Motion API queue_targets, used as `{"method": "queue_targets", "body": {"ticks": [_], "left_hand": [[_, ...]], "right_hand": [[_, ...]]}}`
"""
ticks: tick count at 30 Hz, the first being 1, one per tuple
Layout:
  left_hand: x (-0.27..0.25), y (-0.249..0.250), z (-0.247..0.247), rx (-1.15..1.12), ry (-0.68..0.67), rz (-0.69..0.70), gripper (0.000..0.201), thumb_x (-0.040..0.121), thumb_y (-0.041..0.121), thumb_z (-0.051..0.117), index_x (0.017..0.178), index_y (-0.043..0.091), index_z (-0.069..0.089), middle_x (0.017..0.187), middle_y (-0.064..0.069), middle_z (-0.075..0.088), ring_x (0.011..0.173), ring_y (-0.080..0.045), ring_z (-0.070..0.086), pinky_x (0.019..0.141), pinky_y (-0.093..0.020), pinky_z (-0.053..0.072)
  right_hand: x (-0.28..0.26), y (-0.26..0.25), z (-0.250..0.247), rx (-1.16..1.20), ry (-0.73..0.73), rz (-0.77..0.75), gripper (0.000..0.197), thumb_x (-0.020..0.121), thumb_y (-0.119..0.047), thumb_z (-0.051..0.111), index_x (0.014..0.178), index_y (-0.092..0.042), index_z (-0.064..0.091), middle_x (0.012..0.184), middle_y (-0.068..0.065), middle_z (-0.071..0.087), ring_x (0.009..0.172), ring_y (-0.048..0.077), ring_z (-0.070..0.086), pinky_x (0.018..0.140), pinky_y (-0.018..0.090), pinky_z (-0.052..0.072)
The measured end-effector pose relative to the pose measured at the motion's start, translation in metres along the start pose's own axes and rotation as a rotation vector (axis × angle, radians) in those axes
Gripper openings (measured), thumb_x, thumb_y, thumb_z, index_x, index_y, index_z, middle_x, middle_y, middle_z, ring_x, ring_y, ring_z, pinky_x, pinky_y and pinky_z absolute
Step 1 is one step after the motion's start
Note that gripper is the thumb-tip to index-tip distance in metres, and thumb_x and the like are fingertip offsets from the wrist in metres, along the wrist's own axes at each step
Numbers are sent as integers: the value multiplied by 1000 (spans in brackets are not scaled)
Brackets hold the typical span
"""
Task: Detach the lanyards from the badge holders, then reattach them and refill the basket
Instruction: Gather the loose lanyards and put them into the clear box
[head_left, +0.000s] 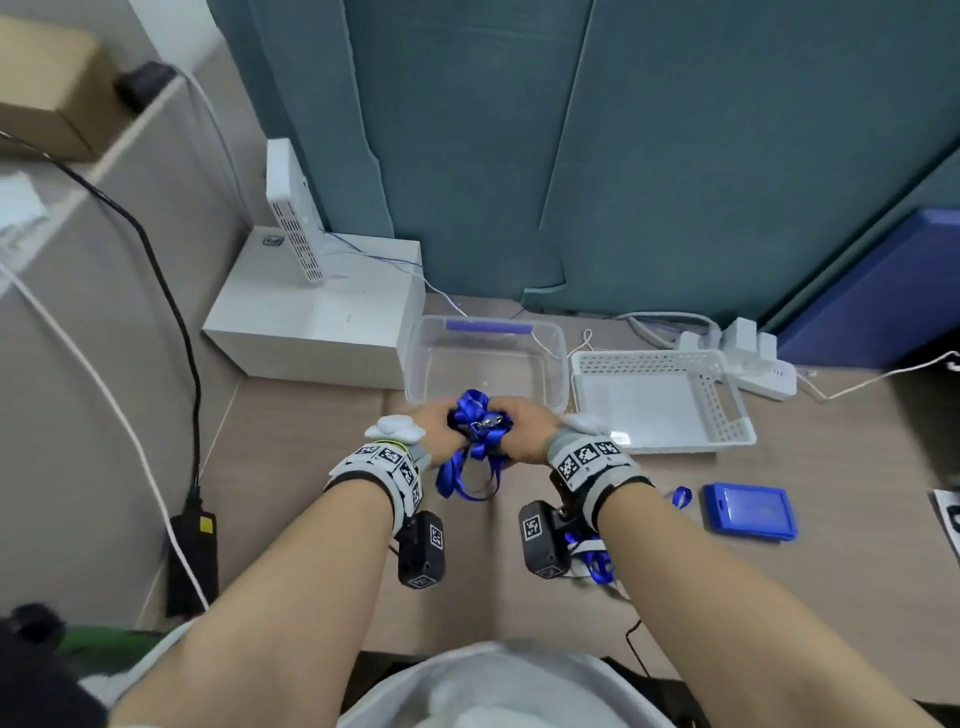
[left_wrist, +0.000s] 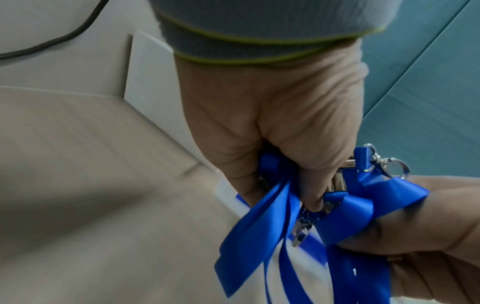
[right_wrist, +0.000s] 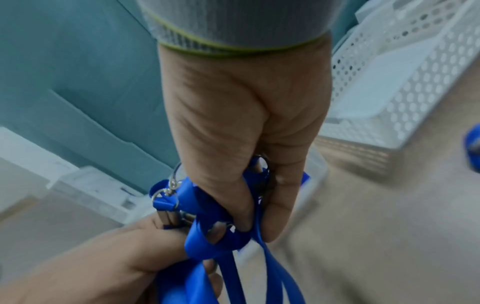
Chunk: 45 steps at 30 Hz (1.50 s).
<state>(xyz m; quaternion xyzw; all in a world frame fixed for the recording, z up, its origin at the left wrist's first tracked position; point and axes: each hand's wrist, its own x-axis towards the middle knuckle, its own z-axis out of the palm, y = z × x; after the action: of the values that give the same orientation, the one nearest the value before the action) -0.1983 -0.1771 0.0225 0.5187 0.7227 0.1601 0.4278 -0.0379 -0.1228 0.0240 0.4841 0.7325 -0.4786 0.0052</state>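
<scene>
Both hands meet above the light wood-grain bench (head_left: 779, 571), just in front of the clear plastic tub with a purple handle (head_left: 558, 358). The left hand (head_left: 434, 434) and right hand (head_left: 524, 431) are each clenched around one shared bundle of glossy blue ribbon lanyards (head_left: 475, 421), fingers curled tight into the ribbon. Loose loops of ribbon hang down below the fists. Silver metal swivel clips (head_left: 488, 422) poke out on top of the bundle between the two hands (the left wrist view shows one clip (left_wrist: 387, 164) sticking up by the thumb and another (left_wrist: 301, 230) dangling under the fingers). In the right wrist view the right hand (right_wrist: 246, 127) pinches ribbon and a metal ring (right_wrist: 262, 164) in its fist, with the left hand (right_wrist: 109, 265) gripping from below.

To the right of the tub sits the white perforated plastic basket (head_left: 727, 431), nothing visible inside it. A blue rectangular plastic badge holder (head_left: 750, 511) lies flat on the bench, well right of the hands, in front of the basket. More blue ribbon (head_left: 597, 558) lies on the bench under the right forearm, partly hidden.

Behind: a white box (head_left: 311, 322) with a white slotted device (head_left: 291, 208) standing on it, a white power strip (head_left: 753, 358), a teal partition (head_left: 623, 156).
</scene>
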Motion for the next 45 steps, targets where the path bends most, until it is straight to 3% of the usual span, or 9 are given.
{"method": "queue_targets", "body": {"ticks": [4,10,16,22,27,31,37,40,45], "left_hand": [[7,24,-25,-26,67,38,18,85,2,64,93,19,64,76,4,64,73,-14,59,58,-17,42],[22,54,-47,-28,172,72,13,82,5,64,90,14,68,81,-6,71,71,-21,63,67,-29,51],[45,48,-38,6,175,74,24,75,7,63,91,25,66,77,-3,72,76,-28,69,73,-38,58],[76,37,-28,93,157,51,19,80,15,63,90,31,60,81,1,69,73,-23,65,68,-32,53],[110,29,-19,67,149,16,19,84,10,64,98,22,65,87,-2,69,76,-23,65,63,-28,49],[139,2,-5,110,107,-12,21,74,22,65,93,32,63,94,-5,66,79,-28,66,77,-40,58],[147,-9,3,233,88,-81,35,85,26,65,119,28,59,118,-13,51,90,-35,61,92,-38,51],[146,-12,7,287,58,-96,47,86,28,66,131,30,52,127,-13,48,89,-34,63,89,-37,52],[135,-12,5,376,107,-46,51,85,32,60,133,37,46,138,-3,41,87,-32,64,81,-40,57]], "right_hand": [[1,-26,-34,-12,83,-93,26,85,-1,64,86,-26,61,77,-3,65,73,25,70,61,29,60],[13,-39,-64,83,185,-104,19,86,2,65,100,-11,64,83,9,66,73,28,72,63,37,64],[33,-27,-63,18,224,-79,27,80,1,64,79,-25,58,87,16,68,79,36,72,66,51,63],[66,-2,-56,-39,221,-20,15,73,-15,64,79,-27,59,81,7,70,76,31,70,72,50,62],[95,10,-57,-76,205,51,7,81,-11,63,87,-13,62,90,11,69,84,32,66,76,42,58],[116,27,-48,-124,200,100,12,81,-9,63,81,-19,56,92,10,66,87,31,61,71,30,43],[130,39,-38,-168,138,206,13,75,-17,63,83,-27,57,106,12,64,90,29,62,84,39,55],[132,45,-36,-174,90,247,27,73,-20,70,98,-23,60,114,10,61,97,27,60,91,40,53],[122,42,-39,-101,53,264,69,72,-19,73,135,-33,47,132,7,53,114,28,59,101,43,51]]}}
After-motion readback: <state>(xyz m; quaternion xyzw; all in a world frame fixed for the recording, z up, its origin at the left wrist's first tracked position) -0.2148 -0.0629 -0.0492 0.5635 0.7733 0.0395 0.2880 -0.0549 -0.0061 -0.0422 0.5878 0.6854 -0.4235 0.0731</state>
